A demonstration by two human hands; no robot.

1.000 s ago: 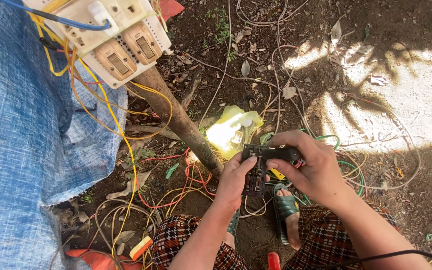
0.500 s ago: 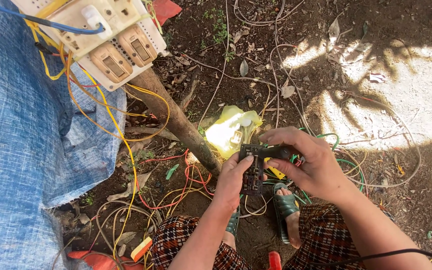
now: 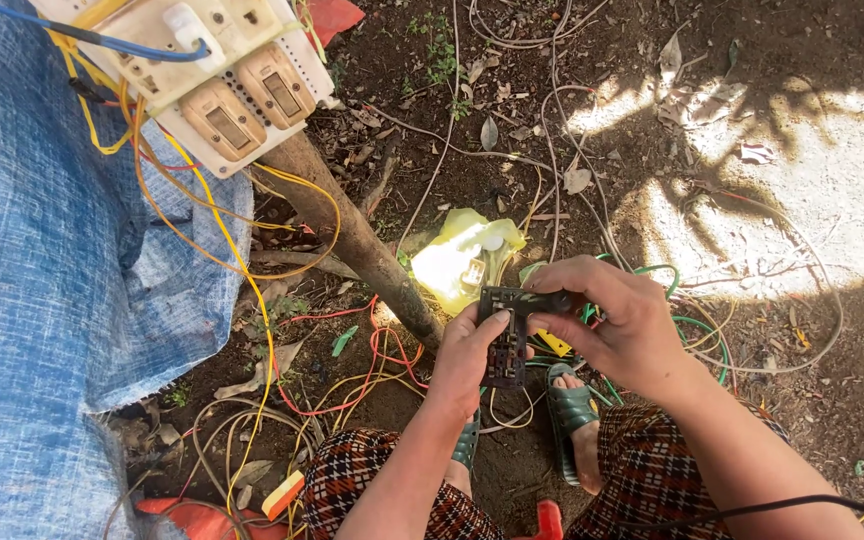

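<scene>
Both hands, left hand (image 3: 467, 355) and right hand (image 3: 622, 325), have fingers gripping a dark switch part (image 3: 510, 335) above tangled wires (image 3: 352, 375), with a wooden post (image 3: 352, 235) and switchboard (image 3: 222, 85) just beside.

My left hand (image 3: 467, 355) and right hand (image 3: 632, 325) are bare, with no gloves, rings or watch in view. Both forearms are uncovered; no sleeve shows on either. I wear a garment in a check pattern of dark red, black and pale yellow (image 3: 652, 470) over both legs. On my feet are green rubber sandals (image 3: 570, 410) with moulded straps, toes exposed.
</scene>
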